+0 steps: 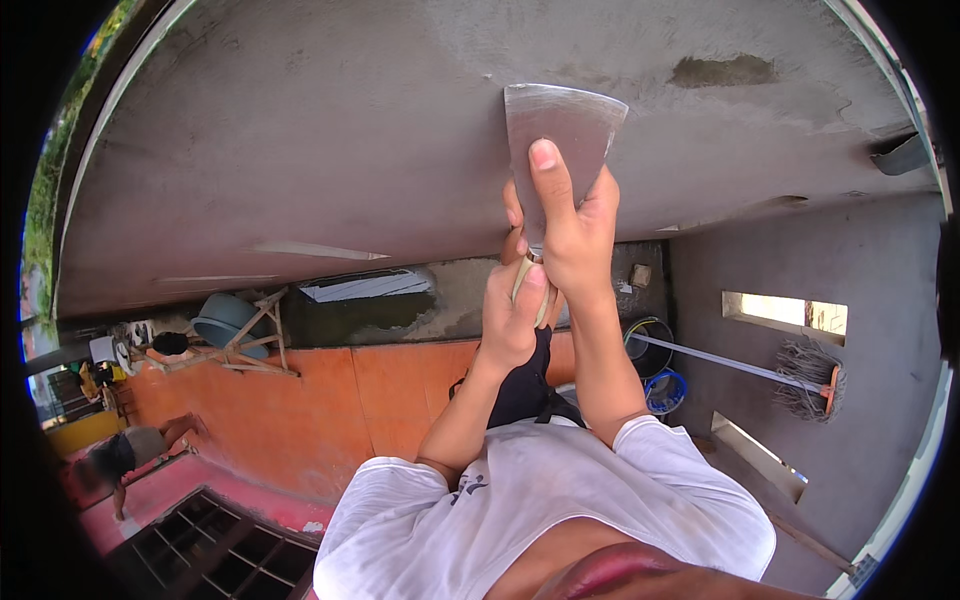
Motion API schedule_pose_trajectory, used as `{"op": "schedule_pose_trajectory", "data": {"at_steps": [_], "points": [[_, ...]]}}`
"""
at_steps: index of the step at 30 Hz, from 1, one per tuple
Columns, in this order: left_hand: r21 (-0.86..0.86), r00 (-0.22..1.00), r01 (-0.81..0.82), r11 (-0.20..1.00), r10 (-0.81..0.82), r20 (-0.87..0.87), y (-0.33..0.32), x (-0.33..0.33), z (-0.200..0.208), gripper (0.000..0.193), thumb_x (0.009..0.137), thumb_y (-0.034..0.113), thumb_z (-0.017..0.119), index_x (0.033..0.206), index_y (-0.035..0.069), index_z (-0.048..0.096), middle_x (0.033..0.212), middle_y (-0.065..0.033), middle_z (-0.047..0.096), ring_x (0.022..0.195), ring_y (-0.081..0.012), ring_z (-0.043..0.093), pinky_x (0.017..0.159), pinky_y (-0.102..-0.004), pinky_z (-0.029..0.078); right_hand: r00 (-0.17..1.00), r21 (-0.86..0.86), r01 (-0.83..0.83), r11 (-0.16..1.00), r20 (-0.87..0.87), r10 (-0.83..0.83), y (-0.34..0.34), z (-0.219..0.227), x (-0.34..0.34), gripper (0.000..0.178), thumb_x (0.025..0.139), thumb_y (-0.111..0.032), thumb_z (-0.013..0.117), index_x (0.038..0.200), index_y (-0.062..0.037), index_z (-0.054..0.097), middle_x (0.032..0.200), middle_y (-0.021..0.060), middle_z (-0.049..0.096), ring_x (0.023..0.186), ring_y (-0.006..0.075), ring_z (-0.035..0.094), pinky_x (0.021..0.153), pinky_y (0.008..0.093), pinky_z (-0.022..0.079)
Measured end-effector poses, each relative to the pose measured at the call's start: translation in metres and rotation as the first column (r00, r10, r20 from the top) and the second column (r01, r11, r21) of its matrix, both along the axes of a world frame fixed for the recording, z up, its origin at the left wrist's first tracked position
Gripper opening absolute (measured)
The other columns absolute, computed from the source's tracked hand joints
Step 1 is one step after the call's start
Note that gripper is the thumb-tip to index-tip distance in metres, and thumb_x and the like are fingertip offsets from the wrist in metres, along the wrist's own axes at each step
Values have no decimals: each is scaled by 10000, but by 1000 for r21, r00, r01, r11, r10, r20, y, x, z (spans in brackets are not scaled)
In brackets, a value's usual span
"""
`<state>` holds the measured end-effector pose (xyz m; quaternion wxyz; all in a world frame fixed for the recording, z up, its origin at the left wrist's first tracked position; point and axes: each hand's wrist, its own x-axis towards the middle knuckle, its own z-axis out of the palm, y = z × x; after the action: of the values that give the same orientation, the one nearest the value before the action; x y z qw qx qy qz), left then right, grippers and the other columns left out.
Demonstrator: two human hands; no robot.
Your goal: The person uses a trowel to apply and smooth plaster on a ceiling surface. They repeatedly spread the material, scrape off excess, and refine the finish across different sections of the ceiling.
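Observation:
A wide putty knife [568,118] with a flared metal blade is held up in front of the grey plastered surface [380,130]. My left hand [508,325] is closed round its pale handle [524,285]. Higher up, my right hand [580,235] grips the blade, its thumb stretched flat along the metal face and its fingers behind. The blade's broad edge points away from me, against or close to the plaster; whether it touches I cannot tell. A dark damp-looking patch [722,70] marks the plaster right of the blade.
To the left, a blue-grey tub [230,322] rests by a wooden stand [262,340]. At right are a mop [810,380], a black bucket [648,346] and a blue bucket [665,390]. Another person [130,450] is at the lower left, near a dark window grille [215,545].

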<state>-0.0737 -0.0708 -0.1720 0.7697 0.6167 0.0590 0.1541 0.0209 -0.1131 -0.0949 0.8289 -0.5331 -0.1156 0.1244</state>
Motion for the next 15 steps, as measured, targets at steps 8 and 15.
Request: {"op": "schedule_pose_trajectory", "data": {"at_steps": [8, 15], "points": [[-15, 999, 39, 999, -40, -31, 2, -4, 1, 448, 1042, 384, 396, 771, 49, 519, 562, 12, 465, 546, -95, 448, 566, -278, 367, 1000, -43, 1, 999, 24, 0, 0, -7, 0, 323, 1021, -329, 614, 941, -18, 580, 695, 51, 574, 532, 116, 534, 430, 261, 385], [-40, 1000, 15, 999, -15, 19, -1, -1, 7, 483, 1043, 378, 373, 701, 58, 490, 501, 4, 431, 517, -111, 432, 610, -275, 376, 998, -49, 30, 998, 58, -27, 4, 2, -4, 322, 1030, -320, 601, 908, -24, 572, 646, 42, 560, 509, 105, 517, 431, 258, 394]]}}
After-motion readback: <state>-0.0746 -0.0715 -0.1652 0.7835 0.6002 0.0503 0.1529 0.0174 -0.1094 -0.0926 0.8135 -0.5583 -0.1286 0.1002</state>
